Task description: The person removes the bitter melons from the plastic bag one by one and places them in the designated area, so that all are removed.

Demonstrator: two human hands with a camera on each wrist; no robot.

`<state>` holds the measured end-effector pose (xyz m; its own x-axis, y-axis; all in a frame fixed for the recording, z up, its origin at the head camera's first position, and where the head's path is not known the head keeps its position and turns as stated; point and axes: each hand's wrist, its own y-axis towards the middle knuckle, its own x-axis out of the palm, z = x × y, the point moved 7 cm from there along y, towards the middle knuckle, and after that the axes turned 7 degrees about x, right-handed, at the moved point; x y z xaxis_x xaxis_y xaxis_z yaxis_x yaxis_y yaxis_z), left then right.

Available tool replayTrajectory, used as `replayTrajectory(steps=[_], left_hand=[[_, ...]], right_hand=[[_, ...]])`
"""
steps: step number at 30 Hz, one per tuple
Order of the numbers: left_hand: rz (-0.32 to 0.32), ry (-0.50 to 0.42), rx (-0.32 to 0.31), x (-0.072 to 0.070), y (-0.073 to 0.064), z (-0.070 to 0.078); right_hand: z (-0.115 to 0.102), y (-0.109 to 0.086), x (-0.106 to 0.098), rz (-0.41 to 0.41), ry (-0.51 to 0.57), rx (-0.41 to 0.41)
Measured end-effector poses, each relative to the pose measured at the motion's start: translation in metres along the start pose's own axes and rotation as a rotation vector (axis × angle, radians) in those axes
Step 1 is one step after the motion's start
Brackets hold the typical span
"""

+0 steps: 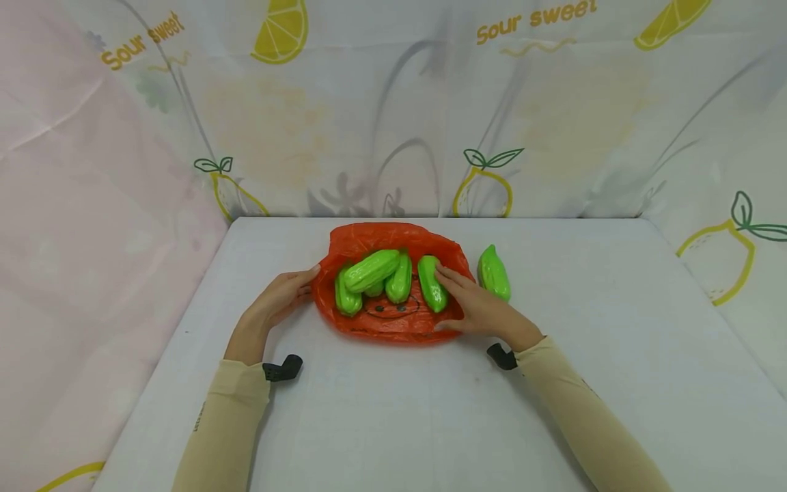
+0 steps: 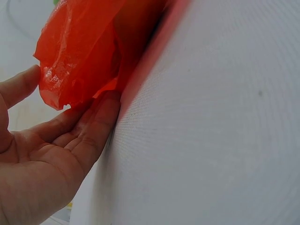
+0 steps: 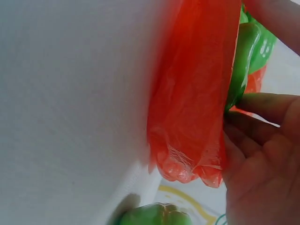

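Note:
A red plastic bag [image 1: 393,326] lies spread with its mouth open, a drawn smile showing inside. Several glossy green ridged gourds [image 1: 372,270] are heaped in its left half. Another green gourd [image 1: 433,283] lies in the right half. My right hand [image 1: 486,311] reaches over the bag's right rim, its extended fingers touching that gourd and its thumb spread apart. At the left rim, my left hand [image 1: 279,297] touches the bag with fairly straight fingers. In the left wrist view, the thumb stands apart from the fingers along the red plastic [image 2: 79,56].
One more green gourd [image 1: 494,273] lies on the white table [image 1: 381,417], just outside the bag on the right. A cloth printed with lemons [image 1: 486,191] hangs behind the table's back edge. Black devices [image 1: 284,369] are strapped at both wrists.

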<state>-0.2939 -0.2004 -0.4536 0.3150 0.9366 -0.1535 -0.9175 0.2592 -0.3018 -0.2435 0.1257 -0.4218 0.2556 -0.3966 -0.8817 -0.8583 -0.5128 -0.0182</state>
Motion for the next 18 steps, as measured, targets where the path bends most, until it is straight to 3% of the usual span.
replayTrajectory(steps=[6,13,18], left_hand=[[0.000,0.002,0.006,-0.0001,0.0012,-0.0013],[0.004,0.015,-0.008,0.0014,0.0033,-0.0025],[0.005,0.016,-0.006,0.0020,0.0036,-0.0033]], right_hand=[[-0.0040,0.0007,-0.0035,0.067,0.009,-0.048],[-0.0039,0.0029,0.0041,0.022,0.008,0.007],[-0.0067,0.0027,0.0021,0.074,0.013,-0.032]])
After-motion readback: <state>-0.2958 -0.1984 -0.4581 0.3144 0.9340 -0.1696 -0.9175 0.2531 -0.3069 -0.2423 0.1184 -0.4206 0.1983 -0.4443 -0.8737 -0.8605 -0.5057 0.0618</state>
